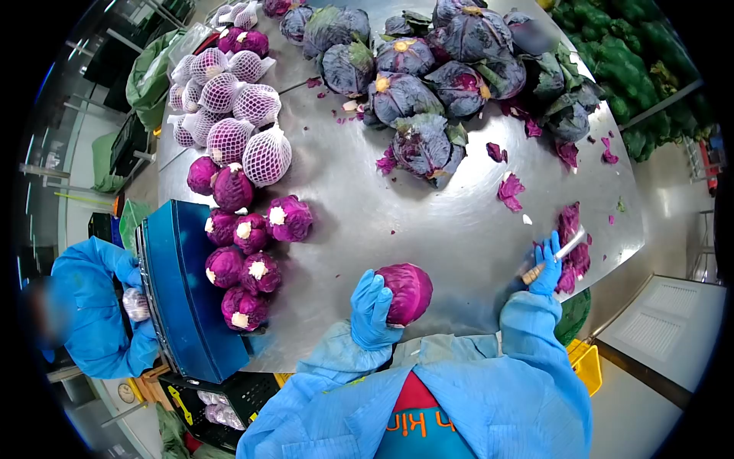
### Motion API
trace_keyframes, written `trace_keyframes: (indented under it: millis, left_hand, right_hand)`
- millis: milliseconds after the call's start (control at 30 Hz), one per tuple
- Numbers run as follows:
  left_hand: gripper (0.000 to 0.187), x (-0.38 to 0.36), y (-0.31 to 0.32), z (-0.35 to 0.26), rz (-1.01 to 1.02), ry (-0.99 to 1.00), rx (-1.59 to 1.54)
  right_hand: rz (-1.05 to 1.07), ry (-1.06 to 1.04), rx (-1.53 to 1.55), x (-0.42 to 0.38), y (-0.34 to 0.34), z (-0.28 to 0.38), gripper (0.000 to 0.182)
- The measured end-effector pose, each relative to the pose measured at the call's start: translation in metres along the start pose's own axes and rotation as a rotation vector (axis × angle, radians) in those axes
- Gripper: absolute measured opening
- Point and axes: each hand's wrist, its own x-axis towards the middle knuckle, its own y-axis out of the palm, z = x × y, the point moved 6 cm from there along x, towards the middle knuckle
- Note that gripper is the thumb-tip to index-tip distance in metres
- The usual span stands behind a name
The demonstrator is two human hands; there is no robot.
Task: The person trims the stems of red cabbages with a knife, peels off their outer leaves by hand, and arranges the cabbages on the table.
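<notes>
In the head view my left hand (371,312), in a blue glove, is closed against the left side of a peeled purple cabbage (409,294) near the table's front edge. My right hand (547,268), also gloved, is wrapped round the wooden handle of a knife (562,251); its blade points up and to the right. Torn purple leaves (575,260) lie just beside the right hand. Trimmed purple cabbages (252,232) with pale cut stems sit on the table to the left.
Untrimmed dark cabbages (405,96) fill the back of the metal table (344,222). Net-wrapped cabbages (229,141) stand at the back left, above a blue machine (191,291). A co-worker in blue (95,306) is at the far left. Loose leaves (510,191) are scattered right of centre.
</notes>
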Motion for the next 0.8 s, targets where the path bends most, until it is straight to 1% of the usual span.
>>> trace_keyframes:
  millis: [33, 100, 167, 233, 267, 300, 333, 367, 400, 433, 500, 600, 700, 800]
  left_hand:
    - [0.077, 0.001, 0.001, -0.003, 0.012, 0.005, -0.013]
    - [0.076, 0.007, 0.008, -0.004, 0.08, -0.115, -0.048]
    - [0.076, 0.008, 0.019, -0.002, 0.153, -0.24, -0.095]
    - [0.077, 0.003, 0.033, 0.001, 0.241, -0.364, -0.162]
    - [0.088, -0.001, 0.042, 0.003, 0.285, -0.403, -0.154]
    - [0.092, -0.006, 0.051, 0.007, 0.346, -0.467, -0.145]
    - [0.096, -0.011, 0.059, 0.01, 0.406, -0.529, -0.135]
    - [0.1, -0.017, 0.066, 0.015, 0.464, -0.59, -0.123]
    - [0.107, -0.024, 0.075, 0.02, 0.513, -0.604, -0.087]
    - [0.107, -0.023, 0.077, 0.021, 0.526, -0.63, -0.056]
    - [0.107, -0.019, 0.079, 0.023, 0.549, -0.688, 0.011]
    - [0.106, -0.02, 0.087, 0.032, 0.59, -0.614, -0.006]
    - [0.106, -0.03, 0.097, 0.038, 0.567, -0.608, 0.017]
    - [0.105, -0.036, 0.103, 0.045, 0.51, -0.72, -0.199]
  right_hand:
    - [-0.042, -0.013, -0.04, 0.0, -0.015, 0.007, 0.047]
    - [-0.199, -0.076, -0.289, -0.005, -0.036, 0.021, 0.04]
    - [-0.138, -0.358, -0.464, -0.021, -0.022, 0.042, 0.036]
    - [0.103, -0.108, -0.129, -0.034, 0.0, 0.019, 0.035]
    - [0.229, -0.021, -0.234, -0.054, 0.025, 0.022, 0.033]
    - [0.363, 0.052, -0.347, -0.075, 0.05, 0.025, 0.032]
    - [0.507, 0.092, -0.734, -0.103, 0.081, 0.035, 0.03]
    - [0.643, -0.021, -0.871, -0.115, 0.089, 0.023, 0.024]
    - [0.758, -0.072, -1.094, -0.127, 0.1, 0.014, 0.039]
    - [0.852, -0.065, -1.182, -0.139, 0.108, 0.006, 0.038]
    - [0.928, -0.17, -1.216, -0.159, 0.122, -0.001, 0.041]
    - [0.97, -0.318, -1.145, -0.181, 0.14, 0.01, 0.042]
    - [0.949, -0.363, -1.22, -0.183, 0.142, 0.009, 0.043]
    - [1.028, -0.422, -1.198, -0.174, 0.144, 0.003, 0.042]
